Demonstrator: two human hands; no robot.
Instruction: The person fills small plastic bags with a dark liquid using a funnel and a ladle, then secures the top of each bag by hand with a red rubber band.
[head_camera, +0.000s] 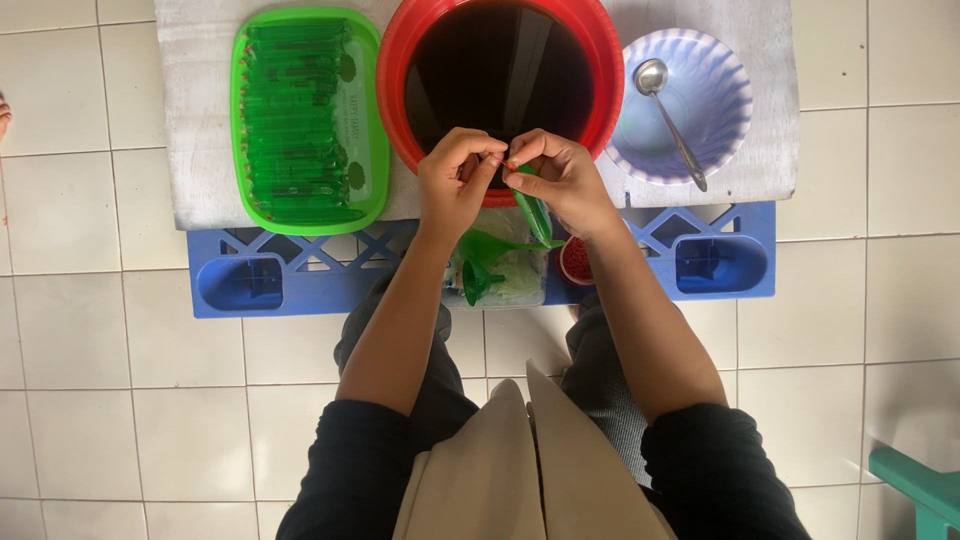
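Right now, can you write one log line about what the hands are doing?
left hand: pinching pouch top | right hand: holding thin green pouch | behind: red basin | left: green tray

Your left hand (458, 178) and right hand (562, 178) meet at frame centre top, pinching the top of a thin green filled tube (533, 212) over the red basin (400, 60) of dark liquid. Green tray (372, 120) of filled tubes upper left. Ladle (668, 118) in striped bowl (725, 90) upper right. Green funnel (478, 280) below your hands.
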